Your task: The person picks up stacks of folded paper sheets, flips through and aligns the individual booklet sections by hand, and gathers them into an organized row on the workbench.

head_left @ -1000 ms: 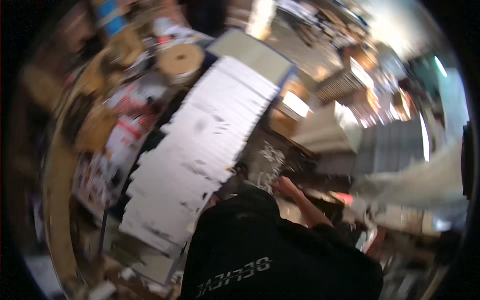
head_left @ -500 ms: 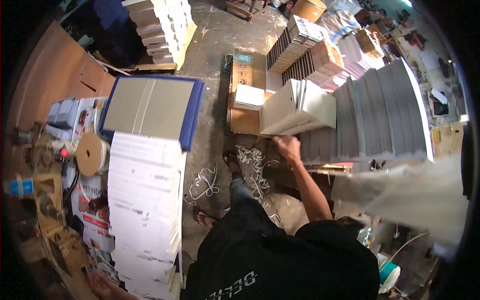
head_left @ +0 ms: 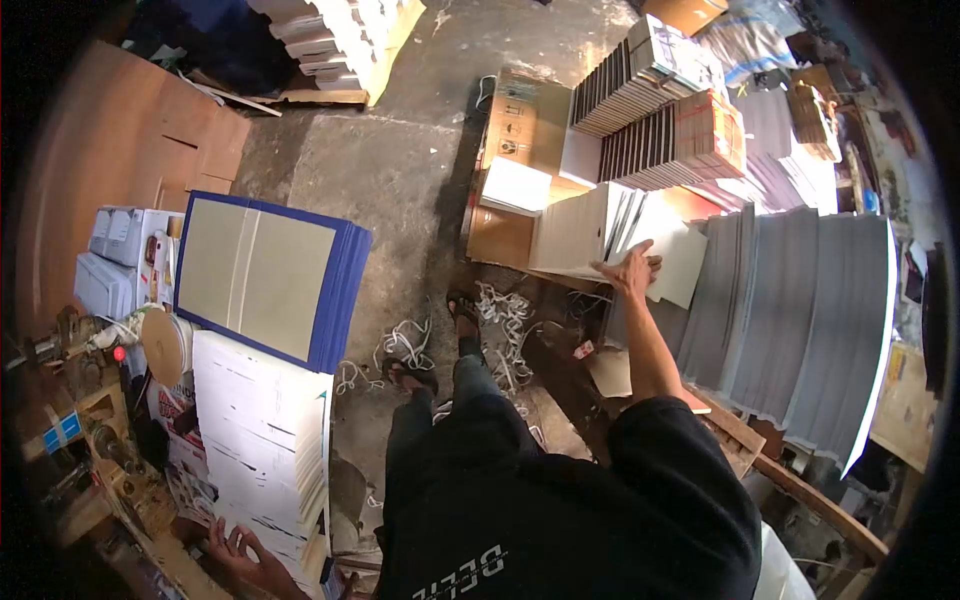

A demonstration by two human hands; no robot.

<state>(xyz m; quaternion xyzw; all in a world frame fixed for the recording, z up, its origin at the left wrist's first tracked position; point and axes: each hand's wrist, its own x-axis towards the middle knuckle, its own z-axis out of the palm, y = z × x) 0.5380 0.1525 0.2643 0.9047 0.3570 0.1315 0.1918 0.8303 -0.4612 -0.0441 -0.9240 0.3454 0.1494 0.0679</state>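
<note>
My right hand (head_left: 632, 270) is at the near edge of a row of white book blocks (head_left: 575, 235). Its fingers are spread and touch a pale block that lies tilted (head_left: 680, 265); no firm grip shows. At the lower left, my left hand (head_left: 243, 560) has its fingers apart beside a long stack of white printed paper (head_left: 255, 420), and nothing shows in it. Beyond that paper, grey-beige boards with blue edges (head_left: 262, 275) form a pile.
Grey paper stacks (head_left: 790, 310) stand at the right, with tied book bundles (head_left: 650, 85) behind. Cardboard (head_left: 500, 238) lies under the book blocks. Loose white strapping (head_left: 505, 325) is on the floor around my feet. A wooden beam (head_left: 820, 505) slants at the lower right.
My right hand has risen from below the book blocks onto them, fingers now spread. The rightmost blocks lean apart more. My left hand shows more fully by the paper. The view has shifted.
</note>
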